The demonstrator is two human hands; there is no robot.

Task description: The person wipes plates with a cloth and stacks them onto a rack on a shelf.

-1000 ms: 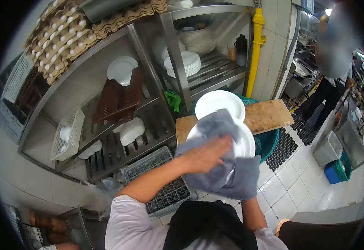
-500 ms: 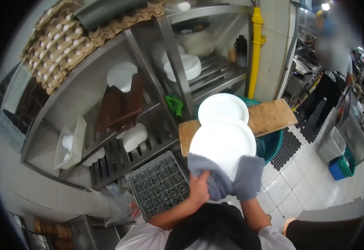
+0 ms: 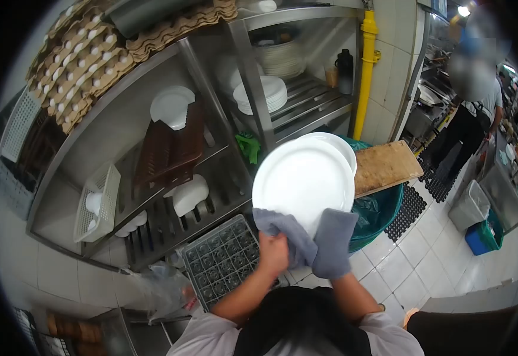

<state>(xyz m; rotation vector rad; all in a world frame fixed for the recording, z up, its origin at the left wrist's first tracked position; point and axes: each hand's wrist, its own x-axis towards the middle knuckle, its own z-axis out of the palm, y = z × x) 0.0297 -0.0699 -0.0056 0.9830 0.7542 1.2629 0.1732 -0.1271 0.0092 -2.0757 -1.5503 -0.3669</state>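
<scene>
A large round white plate (image 3: pixel 303 184) is held tilted in front of me, its near rim wrapped in a grey cloth (image 3: pixel 291 231). My left hand (image 3: pixel 273 252) is closed on the cloth at the plate's lower left edge. On the lower right edge, my right hand (image 3: pixel 336 243) grips the plate through the same cloth, which covers its fingers. Behind the held plate, another white plate (image 3: pixel 343 148) shows only in part, above a wooden board (image 3: pixel 389 168). The held plate overlaps it in view; I cannot tell whether they touch.
A green-lined bin (image 3: pixel 383 213) stands under the board. Left of my hands is a grey glass rack (image 3: pixel 220 252). Metal shelves hold stacked white plates (image 3: pixel 262 95), a brown rack (image 3: pixel 170 145) and a white basket (image 3: pixel 99 204). Another person (image 3: pixel 472 118) stands at the far right.
Both hands have moved up and left with the large plate and cloth. The plate now covers more of the other plate and the left part of the board.
</scene>
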